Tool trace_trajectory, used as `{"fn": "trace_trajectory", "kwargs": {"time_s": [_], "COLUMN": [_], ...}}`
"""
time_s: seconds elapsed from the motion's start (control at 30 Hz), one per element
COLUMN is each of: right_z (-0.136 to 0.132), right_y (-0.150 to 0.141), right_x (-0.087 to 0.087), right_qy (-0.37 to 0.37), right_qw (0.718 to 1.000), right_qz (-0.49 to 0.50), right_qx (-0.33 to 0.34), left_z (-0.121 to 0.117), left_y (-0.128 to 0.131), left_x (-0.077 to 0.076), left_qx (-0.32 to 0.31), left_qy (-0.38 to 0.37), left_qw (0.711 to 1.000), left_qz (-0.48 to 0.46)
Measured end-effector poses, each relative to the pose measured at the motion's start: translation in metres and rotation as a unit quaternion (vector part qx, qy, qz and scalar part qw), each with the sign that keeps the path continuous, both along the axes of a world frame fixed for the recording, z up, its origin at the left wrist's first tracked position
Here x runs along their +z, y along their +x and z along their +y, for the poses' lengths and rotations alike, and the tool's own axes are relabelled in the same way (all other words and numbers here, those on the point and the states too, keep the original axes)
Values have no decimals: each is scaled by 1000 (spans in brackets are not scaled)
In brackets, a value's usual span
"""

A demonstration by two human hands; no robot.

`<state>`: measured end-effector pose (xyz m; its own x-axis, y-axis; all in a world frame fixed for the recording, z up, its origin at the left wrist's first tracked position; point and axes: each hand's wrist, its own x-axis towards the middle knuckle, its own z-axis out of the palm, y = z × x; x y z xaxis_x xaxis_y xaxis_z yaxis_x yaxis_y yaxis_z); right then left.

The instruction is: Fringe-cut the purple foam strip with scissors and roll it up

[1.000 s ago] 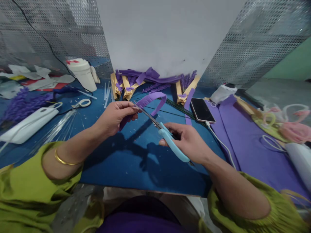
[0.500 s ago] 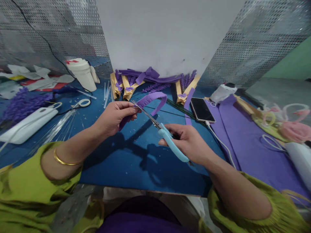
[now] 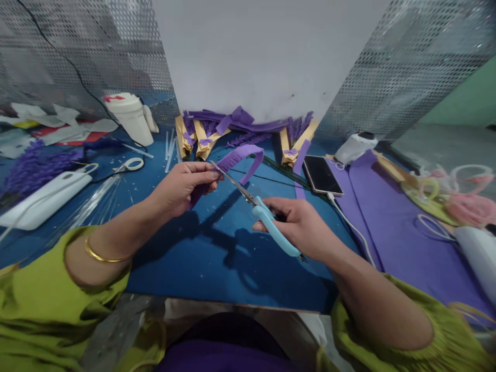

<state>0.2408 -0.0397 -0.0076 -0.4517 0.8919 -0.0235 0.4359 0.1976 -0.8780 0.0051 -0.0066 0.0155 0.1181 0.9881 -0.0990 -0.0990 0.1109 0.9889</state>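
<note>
My left hand (image 3: 189, 187) pinches a long purple strip (image 3: 245, 153) between thumb and fingers. The strip's free end arches up and curls down to the right, and its other end hangs below my palm. Small slits seem to run along one edge. In my right hand (image 3: 300, 225) are scissors (image 3: 273, 227) with light blue handles. Their metal blades point up and left and meet the strip right by my left fingertips. From this angle the blades look nearly closed.
On the blue table (image 3: 186, 274), small kraft-paper bouquets (image 3: 291, 150) and a stack of purple strips (image 3: 267, 123) lie along the white board. A phone (image 3: 323, 175) on a cable sits at right beside purple sheets (image 3: 411, 222). Left are a white cup (image 3: 134, 121) and other scissors (image 3: 134, 164).
The curled end of the purple strip has shifted slightly left. Both hands stay almost in place, with the blades still at the strip.
</note>
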Motion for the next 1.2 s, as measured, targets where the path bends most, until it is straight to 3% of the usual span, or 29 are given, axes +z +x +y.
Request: {"fn": "trace_trajectory", "kwargs": {"time_s": [1.2], "right_z": [1], "right_y": [-2], "right_x": [-1], "right_qy": [23], "right_qw": [998], "right_qz": [-31], "right_qx": [-42], "left_z": [3], "left_y": [-3], "left_x": [-7], "left_qx": [28], "left_qy": [42], "left_qw": [997], "left_qz": [60]}}
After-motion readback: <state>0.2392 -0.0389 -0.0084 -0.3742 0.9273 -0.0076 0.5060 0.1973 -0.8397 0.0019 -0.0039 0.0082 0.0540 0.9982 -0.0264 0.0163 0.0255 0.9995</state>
